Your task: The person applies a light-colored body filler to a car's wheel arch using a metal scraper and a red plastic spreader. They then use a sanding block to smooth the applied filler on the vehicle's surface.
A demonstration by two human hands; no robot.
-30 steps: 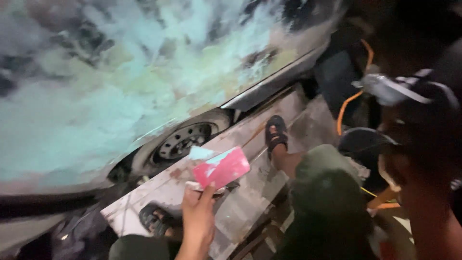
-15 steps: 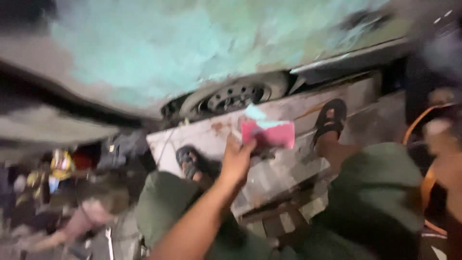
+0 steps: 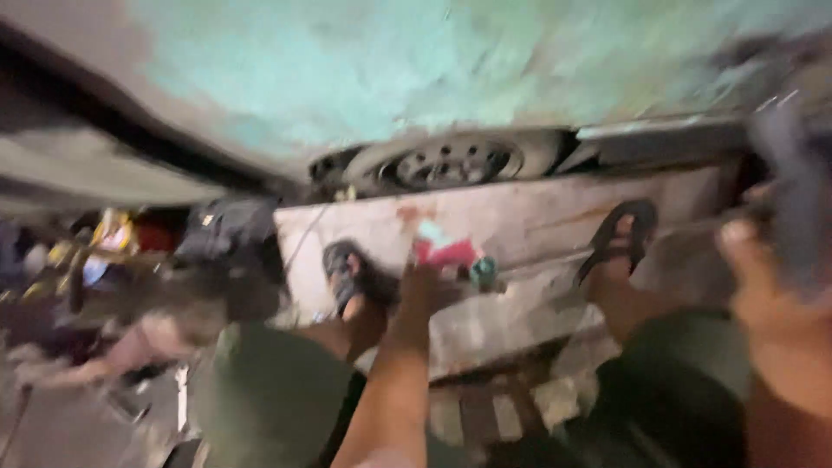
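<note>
- The left hand point(image 3: 425, 290) reaches forward between the person's knees, its fingers closed on a pink packet point(image 3: 444, 253) with a pale blue-green corner; the blur hides how each finger lies on it.
- The pink packet sits just above the left fingertips, held over the worn, stained slab point(image 3: 537, 225) that runs across the middle of the view.
- Just to the right of those fingers, touching or nearly touching the packet, is a small teal-green object point(image 3: 484, 270), too smeared to name.
- The right hand point(image 3: 767, 295) is raised at the right edge, close to the camera, its fingers curled round a dark grey object point(image 3: 797, 195); what that object is cannot be told, nor how tightly it is gripped.
- Left of the left hand's fingers, a foot in a dark sandal point(image 3: 342, 273) rests on the slab; right of them, well apart, the other sandalled foot point(image 3: 620, 238) rests there too.
- Beyond the fingertips, past the slab's far edge, lies a wheel with a steel rim point(image 3: 446, 162), under a large pale green body panel point(image 3: 416, 61).
- Below the wrists, the person's green trousers point(image 3: 269, 390) fill the lower part of the view.
- Far left of the left hand, a dark bag point(image 3: 227, 230) lies beside blurred, colourful clutter.
</note>
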